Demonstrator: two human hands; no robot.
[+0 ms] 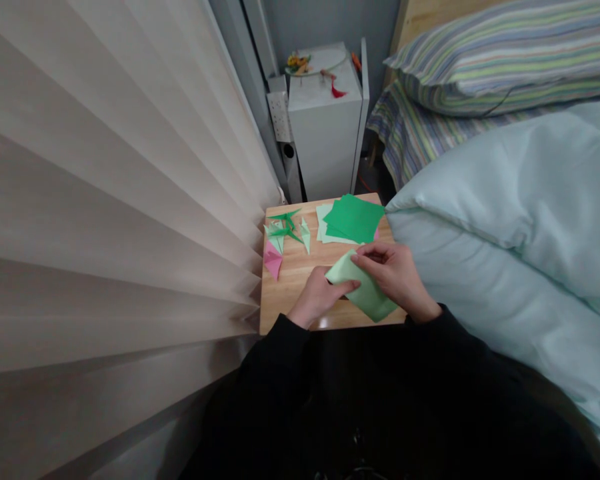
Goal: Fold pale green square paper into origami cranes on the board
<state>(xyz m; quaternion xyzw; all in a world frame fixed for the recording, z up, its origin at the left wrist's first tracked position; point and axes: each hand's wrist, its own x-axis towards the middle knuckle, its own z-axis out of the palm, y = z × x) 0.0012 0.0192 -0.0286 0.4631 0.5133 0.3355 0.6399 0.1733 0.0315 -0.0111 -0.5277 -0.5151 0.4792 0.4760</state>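
A light green sheet of origami paper (367, 293) is held between my two hands, tilted over the near part of a small wooden table (297, 293). My left hand (323, 292) grips its left edge, thumb lying on top. At the upper edge, my right hand (390, 270) pinches the paper between thumb and fingers. Beyond the hands lies a stack of green paper sheets (356, 219), dark green over pale green. Folded paper pieces sit at the table's left: dark green ones (287, 227), a pale green one (305, 235) and a pink one (273, 259).
A pleated curtain (155, 200) runs along the left, against the table's edge. Behind the table stands a white cabinet (325, 133) with a red tassel (337, 90) on top. A bed with a pale blue quilt (505, 220) and striped pillow (520, 60) borders the right.
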